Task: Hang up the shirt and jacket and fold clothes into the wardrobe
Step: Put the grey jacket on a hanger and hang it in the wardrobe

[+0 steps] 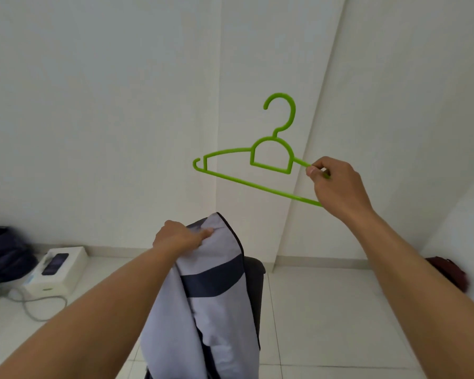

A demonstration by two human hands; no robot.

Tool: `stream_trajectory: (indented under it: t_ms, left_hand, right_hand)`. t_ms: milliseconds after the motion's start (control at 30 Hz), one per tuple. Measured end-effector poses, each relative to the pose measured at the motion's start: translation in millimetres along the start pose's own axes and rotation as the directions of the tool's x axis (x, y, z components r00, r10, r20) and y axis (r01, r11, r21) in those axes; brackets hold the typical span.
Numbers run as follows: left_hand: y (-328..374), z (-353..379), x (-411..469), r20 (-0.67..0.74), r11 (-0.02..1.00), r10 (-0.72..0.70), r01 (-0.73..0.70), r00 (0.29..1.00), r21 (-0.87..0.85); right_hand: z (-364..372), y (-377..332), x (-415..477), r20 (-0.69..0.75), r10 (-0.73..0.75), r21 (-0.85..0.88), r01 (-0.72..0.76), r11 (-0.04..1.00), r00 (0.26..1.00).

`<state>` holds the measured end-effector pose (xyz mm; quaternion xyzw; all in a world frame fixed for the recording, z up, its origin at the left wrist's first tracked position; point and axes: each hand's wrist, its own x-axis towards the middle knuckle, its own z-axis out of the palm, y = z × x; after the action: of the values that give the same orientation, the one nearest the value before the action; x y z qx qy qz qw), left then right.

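Observation:
My right hand (337, 184) pinches the right end of a bright green plastic hanger (271, 157), held up in the air with its hook pointing upward. My left hand (181, 237) grips the top of a light grey jacket with dark navy trim and a navy band (216, 296). The jacket hangs down from that hand toward the bottom of the view. Hanger and jacket are apart, the hanger above and to the right of the garment.
White walls stand ahead, with a white tiled floor below. A white box with a phone on it (56, 269) and cables lie at the left, beside a dark bundle (3, 253). A dark red bag (449, 272) sits at the right. Something black (255, 272) shows behind the jacket.

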<state>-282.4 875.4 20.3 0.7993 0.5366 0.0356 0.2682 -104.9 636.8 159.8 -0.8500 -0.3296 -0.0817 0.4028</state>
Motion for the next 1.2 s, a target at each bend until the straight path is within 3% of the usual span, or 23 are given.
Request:
stream_trajectory:
  t_ms: [100, 200, 267, 333, 400, 533, 667, 800, 1000, 1200]
  left_hand:
    - [5, -7, -10, 0.193, 0.952, -0.007, -0.053, 0.981, 0.303]
    - [2, -19, -10, 0.235, 0.934, 0.052, -0.130, 0.971, 0.332]
    - [-2, -28, -10, 0.207, 0.964, 0.097, -0.143, 0.974, 0.224]
    - [-4, -42, -17, 0.109, 0.986, 0.165, -0.164, 0.980, -0.016]
    - [3, -65, -33, 0.012, 0.944, 0.250, -0.240, 0.968, -0.225]
    - [15, -112, -70, -0.048, 0.864, 0.367, -0.360, 0.929, -0.353]
    - [9, -140, -96, -0.038, 0.814, 0.292, -0.269, 0.956, -0.515]
    - [11, -155, -116, -0.074, 0.645, 0.145, -0.151, 0.987, -0.749]
    - [39, -187, -153, -0.240, 0.663, 0.175, -0.294, 0.955, -0.689]
    - [71, -244, -195, -0.169, 0.721, 0.353, -0.383, 0.920, -0.578]
  right_hand:
    - [-4, -7, -4, 0.001, -0.010, -0.004, 0.010, 1.000, 1.000]
    - [-10, -15, -9, 0.006, -0.019, 0.000, 0.019, 1.000, 1.000]
    - [-15, -20, -12, 0.010, -0.024, -0.011, 0.024, 1.000, 1.000]
    - [-21, -28, -17, 0.016, -0.028, -0.011, 0.028, 1.000, 0.999]
    - [-29, -37, -24, 0.017, -0.036, 0.000, 0.036, 0.999, 0.999]
    - [-53, -57, -39, -0.026, -0.049, 0.031, 0.050, 0.998, 0.998]
    - [-85, -78, -59, -0.087, -0.055, 0.055, 0.060, 0.997, 0.995]
    - [-116, -94, -83, -0.155, -0.078, 0.067, 0.089, 0.994, 0.985]
    - [-140, -105, -114, -0.211, -0.064, 0.051, 0.077, 0.996, 0.975]
    - [-168, -107, -125, -0.270, -0.030, 0.093, 0.057, 0.994, 0.962]
